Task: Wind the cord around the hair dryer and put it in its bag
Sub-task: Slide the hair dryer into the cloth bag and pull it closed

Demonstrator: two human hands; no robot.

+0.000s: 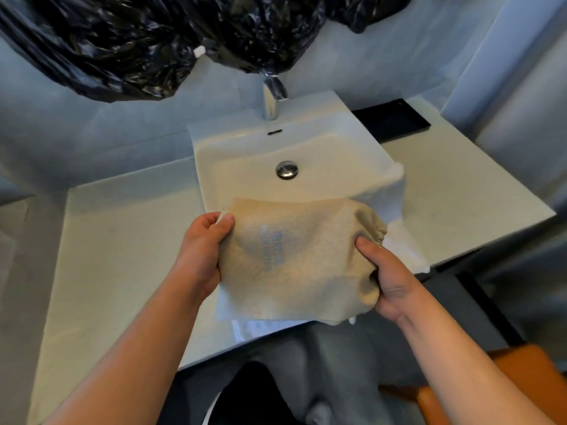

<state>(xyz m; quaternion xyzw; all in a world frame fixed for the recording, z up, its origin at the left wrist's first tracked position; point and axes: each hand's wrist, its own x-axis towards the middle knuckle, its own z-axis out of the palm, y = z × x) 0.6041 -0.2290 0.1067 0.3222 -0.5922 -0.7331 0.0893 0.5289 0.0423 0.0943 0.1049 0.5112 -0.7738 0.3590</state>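
Note:
A beige cloth bag (294,259) with blue printed lettering is held in the air over the front edge of the sink. It bulges as if full, and its gathered mouth points right. My left hand (202,256) grips the bag's left end. My right hand (386,280) grips it just below the gathered mouth. The hair dryer and its cord are not visible; the cloth hides whatever is inside.
A white sink (245,148) with a chrome faucet (271,96) is set in a pale countertop (122,240). A white towel (395,191) drapes over the sink's right rim. A black tray (392,121) sits at the back right. Black plastic sheeting (138,41) hangs above.

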